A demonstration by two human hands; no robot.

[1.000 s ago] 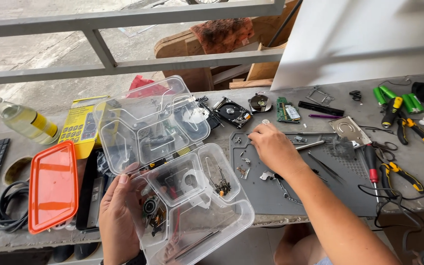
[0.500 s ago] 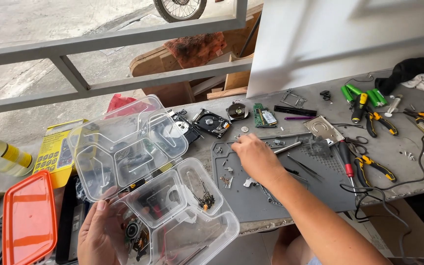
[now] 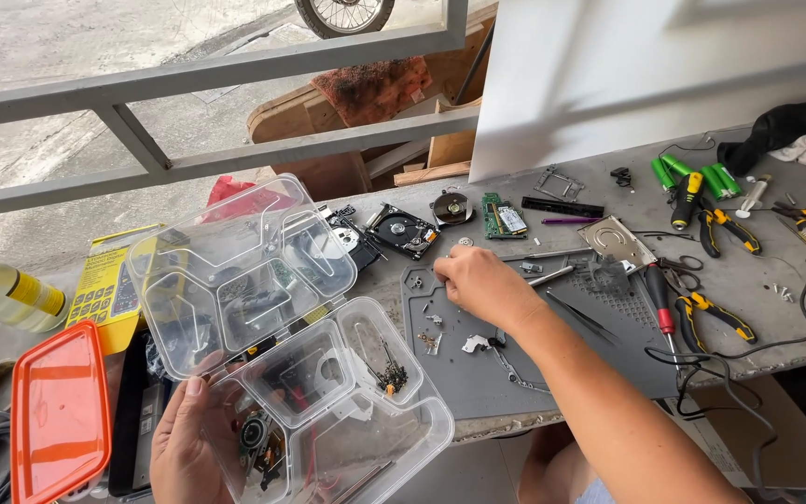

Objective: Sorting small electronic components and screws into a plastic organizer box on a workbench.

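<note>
Left hand [image 3: 188, 448]: fingers wrapped around the near left edge of a clear plastic compartment box [image 3: 328, 401], thumb on top, holding it tilted at the front edge of the bench. Box lid [image 3: 235, 271]: hinged open, standing up and away from the person, divided into clear cells. Box contents: small dark metal parts and screws, spread over several compartments.

Right hand [image 3: 478, 285]: palm down on the grey work mat [image 3: 552, 373], fingers curled together with the tips at the mat's upper left corner; whether they pinch anything cannot be told.

On the mat: small screws and brackets just beside the right hand, tweezers [image 3: 580, 315] to its right.

Beyond the mat: an opened hard drive [image 3: 405, 230], a green circuit board [image 3: 502, 217].

Right of the mat: red-handled screwdriver [image 3: 657, 301], yellow-handled pliers [image 3: 715, 315].

Left of the box: orange lid [image 3: 56, 411], a yellow package [image 3: 104, 285], a bottle [image 3: 2, 291].
</note>
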